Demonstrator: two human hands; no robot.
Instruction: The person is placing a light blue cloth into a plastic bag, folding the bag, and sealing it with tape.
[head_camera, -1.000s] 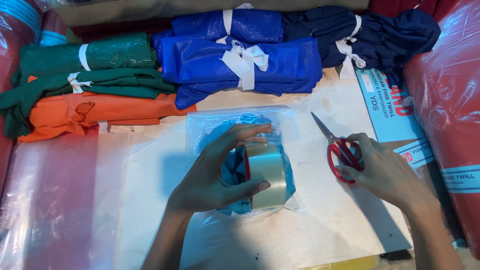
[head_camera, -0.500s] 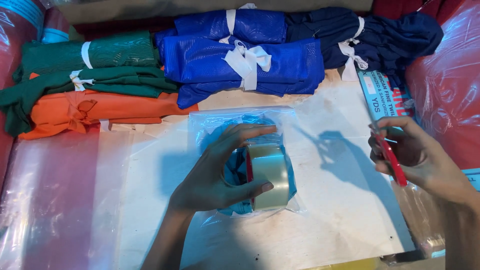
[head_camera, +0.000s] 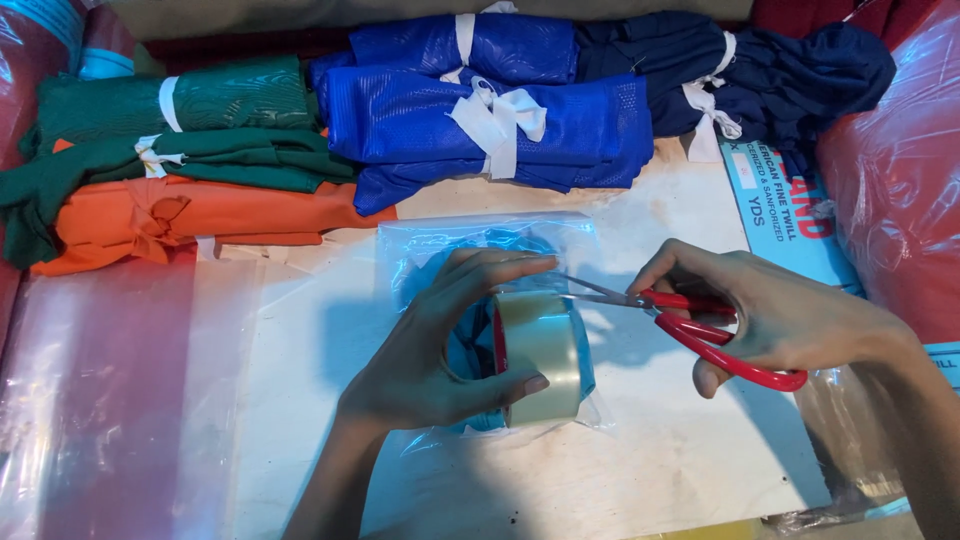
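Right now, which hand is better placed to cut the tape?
The right hand: it holds the red-handled scissors with blades at the clear tape roll. The left hand is busy gripping that roll.

Glossy clear tape roll (head_camera: 538, 355) & plastic bag (head_camera: 490, 240) shining; scissors (head_camera: 690, 325) showing metal blades w/ red plastic handles; board (head_camera: 660, 450) looking matt.
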